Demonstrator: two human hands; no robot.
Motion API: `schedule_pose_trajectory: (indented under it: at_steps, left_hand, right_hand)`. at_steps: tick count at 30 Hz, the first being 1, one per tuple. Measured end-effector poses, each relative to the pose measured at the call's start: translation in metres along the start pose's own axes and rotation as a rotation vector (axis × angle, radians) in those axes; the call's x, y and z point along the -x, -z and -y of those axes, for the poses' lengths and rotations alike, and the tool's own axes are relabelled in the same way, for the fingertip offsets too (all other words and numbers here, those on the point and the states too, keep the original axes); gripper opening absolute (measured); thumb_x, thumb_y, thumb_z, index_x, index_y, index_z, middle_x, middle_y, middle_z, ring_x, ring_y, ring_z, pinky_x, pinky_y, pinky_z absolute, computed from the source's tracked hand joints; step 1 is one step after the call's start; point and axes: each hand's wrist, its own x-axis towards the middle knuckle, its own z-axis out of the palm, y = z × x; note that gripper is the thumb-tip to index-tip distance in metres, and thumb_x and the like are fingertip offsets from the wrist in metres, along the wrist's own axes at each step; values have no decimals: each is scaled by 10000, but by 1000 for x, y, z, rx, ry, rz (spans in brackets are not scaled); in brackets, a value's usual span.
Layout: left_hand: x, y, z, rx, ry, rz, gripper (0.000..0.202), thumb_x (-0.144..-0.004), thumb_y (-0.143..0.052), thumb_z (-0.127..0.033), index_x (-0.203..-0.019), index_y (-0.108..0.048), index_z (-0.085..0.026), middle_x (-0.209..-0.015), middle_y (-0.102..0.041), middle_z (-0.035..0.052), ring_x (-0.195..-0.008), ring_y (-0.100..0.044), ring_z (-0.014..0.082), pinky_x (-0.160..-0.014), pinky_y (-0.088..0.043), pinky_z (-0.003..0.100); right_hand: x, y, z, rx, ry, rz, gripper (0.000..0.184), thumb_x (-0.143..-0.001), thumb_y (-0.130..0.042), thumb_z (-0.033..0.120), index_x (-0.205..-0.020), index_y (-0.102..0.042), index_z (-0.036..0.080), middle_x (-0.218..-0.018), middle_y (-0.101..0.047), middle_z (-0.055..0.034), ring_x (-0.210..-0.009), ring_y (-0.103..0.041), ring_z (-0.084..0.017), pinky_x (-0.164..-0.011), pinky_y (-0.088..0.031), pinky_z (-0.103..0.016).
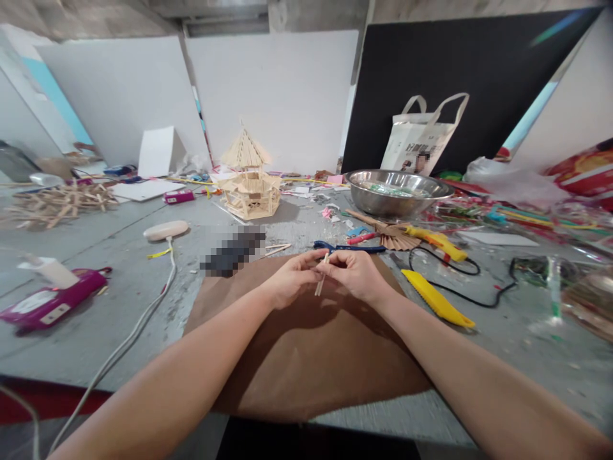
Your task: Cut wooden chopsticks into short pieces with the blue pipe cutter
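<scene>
Two hands, left hand (292, 279) and right hand (358, 275), meeting at the fingertips. Fingers (312, 258) narrow, pinching one wooden stick (320, 284), tilted just above one brown sheet (306, 364). One pair of scissors (345, 247) just beyond, one yellow cutter (437, 298) to the right, one steel bowl (397, 195) and one stick house (249, 182) farther back. Open room on the sheet toward the front edge. Grey, littered table (502, 358); white and black boards behind.

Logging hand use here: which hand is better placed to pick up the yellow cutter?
Likely the right hand: the yellow cutter lies beside it; the left hand must cross over. Both pinch the stick.
</scene>
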Motion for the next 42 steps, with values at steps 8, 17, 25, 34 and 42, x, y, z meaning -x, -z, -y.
schedule_pose_trajectory:
  at_steps: [8,17,25,34,42]
  left_hand:
    - [1,-1,-2,87,57,57,201,-599,-574,-77,-798,-574,-107,-701,-607,34,-634,-562,100,-661,-388,222]
    - [0,1,0,-30,32,39,177,-602,-639,-206,-733,-590,-96,-660,-606,14,-610,-537,75,-668,-385,210]
    - [-4,-5,3,-329,-40,-149,259,-635,-583,-344,-674,-623,-92,-642,-631,46,-614,-562,121,-640,-427,242]
    - [-6,2,-5,-275,78,-216,199,-663,-563,-304,-684,-579,-107,-582,-591,15,-508,-553,102,-530,-449,242]
    - [-6,12,-12,-156,89,-341,158,-668,-575,-245,-696,-551,-92,-571,-588,15,-481,-549,84,-535,-458,242]
  right_hand:
    - [1,-2,0,37,9,-11,224,-649,-548,340,-589,-556,124,-529,-499,21,-475,-427,-60,-439,-349,-179]
    - [2,-2,3,-34,-31,-10,228,-630,-562,355,-570,-548,136,-522,-522,21,-478,-455,-70,-458,-388,-193]
    - [1,-3,3,-167,-36,-18,251,-629,-565,394,-570,-525,154,-476,-531,15,-436,-489,-97,-450,-402,-227]
    - [-14,21,-24,367,77,-130,310,-765,-377,365,-890,-563,150,-815,-606,-52,-707,-542,-139,-644,-413,-259]
    - [-18,35,-40,1109,-146,-57,453,-723,-344,512,-916,-554,162,-976,-559,-114,-911,-489,-244,-753,-356,-354]
